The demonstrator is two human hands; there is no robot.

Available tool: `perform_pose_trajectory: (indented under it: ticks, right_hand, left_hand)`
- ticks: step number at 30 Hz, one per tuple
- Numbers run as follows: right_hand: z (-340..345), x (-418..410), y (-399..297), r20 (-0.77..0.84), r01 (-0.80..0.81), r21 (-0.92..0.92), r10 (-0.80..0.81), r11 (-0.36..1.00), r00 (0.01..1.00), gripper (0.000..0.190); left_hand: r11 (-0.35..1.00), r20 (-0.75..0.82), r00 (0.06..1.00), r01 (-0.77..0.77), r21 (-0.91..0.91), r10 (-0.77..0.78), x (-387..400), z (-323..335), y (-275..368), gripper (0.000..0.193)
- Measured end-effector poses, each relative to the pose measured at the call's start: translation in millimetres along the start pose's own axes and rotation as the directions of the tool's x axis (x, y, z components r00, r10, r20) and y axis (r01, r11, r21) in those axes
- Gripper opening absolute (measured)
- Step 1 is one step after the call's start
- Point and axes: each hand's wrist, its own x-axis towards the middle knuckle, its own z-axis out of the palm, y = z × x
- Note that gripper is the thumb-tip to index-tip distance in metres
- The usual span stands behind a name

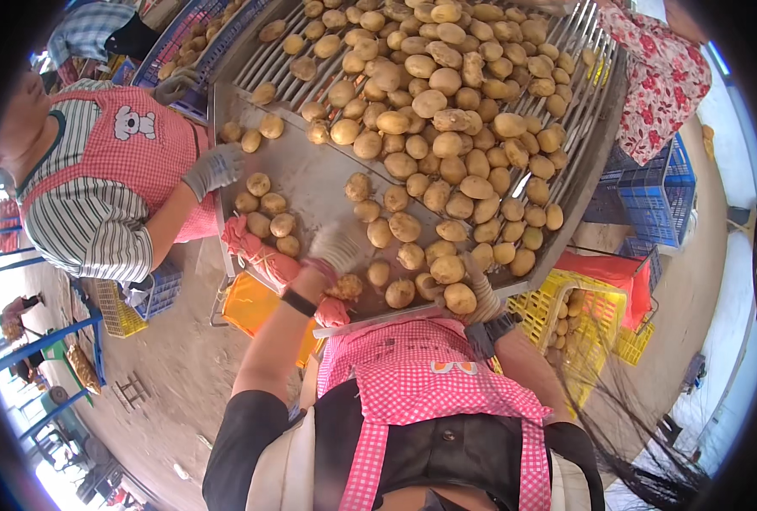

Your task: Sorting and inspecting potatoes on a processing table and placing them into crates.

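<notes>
My left hand, in a pale knit glove and blurred, is over the metal sorting table. Whether it holds anything cannot be made out. A lumpy potato lies beside its wrist, close to a rolled red cloth along the table's edge. At the near edge, my right hand, also gloved, curls round a potato. Another potato sits just above that one. Loose potatoes lie between both hands, and a large heap of potatoes covers the slatted bars beyond.
At the left, a person's gloved hand rests near a few potatoes. Another person's floral sleeve shows at the right. A yellow crate holding potatoes, blue crates and an orange bag stand below the table's rim.
</notes>
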Motion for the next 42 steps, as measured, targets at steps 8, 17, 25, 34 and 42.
perform_pose_trajectory:
  ticks: [8,17,25,34,42]
  right_hand:
    - [9.3,0.9,15.1,0.027,-0.003,0.197,-0.003,0.98,1.0,0.081]
    - [57.8,-15.0,-2.7,0.082,0.133,0.336,-0.17,0.932,0.982,0.084]
    - [32.2,-36.0,-14.6,0.33,0.112,0.335,-0.228,0.936,0.916,0.08]
    - [-140.0,-173.1,34.6,0.03,0.407,0.408,-0.458,0.817,0.888,0.078]
    - [-256.2,-272.6,107.6,-0.425,0.761,0.398,-0.632,0.512,0.648,0.084]
  left_hand:
    - [0.922,-0.135,0.942,0.261,-0.286,-0.308,8.7,-3.8,84.9,0.078]
    - [-0.745,0.05,0.996,0.087,-0.662,0.072,-38.0,-92.4,91.7,0.053]
    - [-0.306,-0.156,0.967,-0.214,-0.928,-0.202,-37.9,-103.8,203.2,0.07]
    - [-0.208,0.267,0.851,0.391,-0.896,0.452,-7.9,-61.9,347.9,0.071]
    - [0.384,0.627,0.545,0.501,-0.776,0.556,45.8,12.5,502.8,0.054]
